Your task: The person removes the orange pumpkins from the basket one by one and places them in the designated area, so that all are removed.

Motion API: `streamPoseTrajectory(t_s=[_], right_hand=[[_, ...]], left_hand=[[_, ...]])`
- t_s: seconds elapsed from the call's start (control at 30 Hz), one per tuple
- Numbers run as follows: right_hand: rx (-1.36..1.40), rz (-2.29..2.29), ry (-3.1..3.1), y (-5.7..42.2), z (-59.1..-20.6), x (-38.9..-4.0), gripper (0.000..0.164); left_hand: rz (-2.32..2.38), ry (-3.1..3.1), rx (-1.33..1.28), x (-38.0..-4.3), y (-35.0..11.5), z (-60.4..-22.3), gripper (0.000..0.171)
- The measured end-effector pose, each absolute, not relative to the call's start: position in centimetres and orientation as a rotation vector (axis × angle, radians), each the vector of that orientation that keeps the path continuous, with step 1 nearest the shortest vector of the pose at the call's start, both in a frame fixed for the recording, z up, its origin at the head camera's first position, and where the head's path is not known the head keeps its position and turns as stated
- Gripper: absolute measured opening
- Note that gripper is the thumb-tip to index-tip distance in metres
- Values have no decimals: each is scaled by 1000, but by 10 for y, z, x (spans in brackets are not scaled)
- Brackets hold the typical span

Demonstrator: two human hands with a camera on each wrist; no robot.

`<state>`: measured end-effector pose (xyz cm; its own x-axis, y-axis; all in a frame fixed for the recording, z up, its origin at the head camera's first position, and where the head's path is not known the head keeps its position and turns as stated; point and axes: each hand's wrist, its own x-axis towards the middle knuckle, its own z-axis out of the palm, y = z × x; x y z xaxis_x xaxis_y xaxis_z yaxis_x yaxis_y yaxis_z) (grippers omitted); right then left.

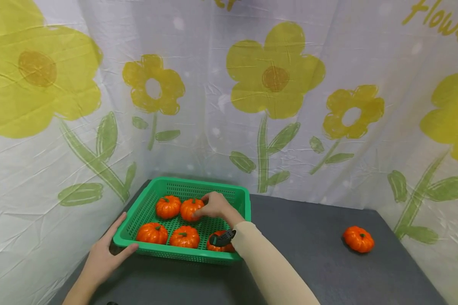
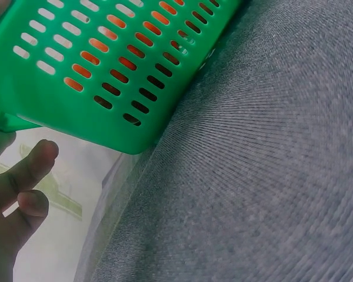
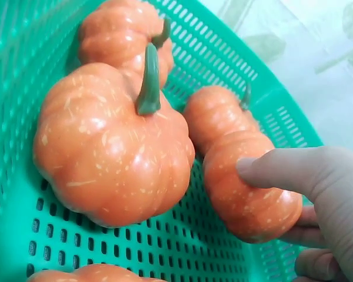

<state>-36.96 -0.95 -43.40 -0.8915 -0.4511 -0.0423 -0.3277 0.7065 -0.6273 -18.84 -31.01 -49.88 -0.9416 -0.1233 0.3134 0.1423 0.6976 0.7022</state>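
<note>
A green plastic basket (image 1: 164,250) with slotted walls stands on the dark table, holding several small orange pumpkins with green stems. My right hand (image 1: 217,207) reaches into it and pinches the rear pumpkin (image 3: 247,197) between thumb and fingers. Left of that one sits another rear pumpkin (image 1: 168,207), close beside it. Along the front wall lie a left pumpkin (image 1: 152,233), a middle pumpkin (image 1: 185,237) and a right pumpkin (image 1: 215,245), partly hidden by my right wrist. My left hand (image 1: 101,256) spreads across the basket's front left corner, thumb and fingers extended against its rim.
One more pumpkin (image 1: 358,239) lies alone on the right side of the dark table (image 1: 297,237). A white curtain (image 1: 206,106) printed with yellow flowers hangs behind the table and along both sides. The basket's back left corner is near the table's edge.
</note>
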Motion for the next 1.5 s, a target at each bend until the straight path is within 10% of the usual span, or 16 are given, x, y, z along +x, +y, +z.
streamPoseTrajectory(t_s=[1.5], right_hand=[[-848, -1404, 2713, 56, -410, -313, 68]], left_hand=[[-1125, -2596, 1, -190, -311, -497, 94]])
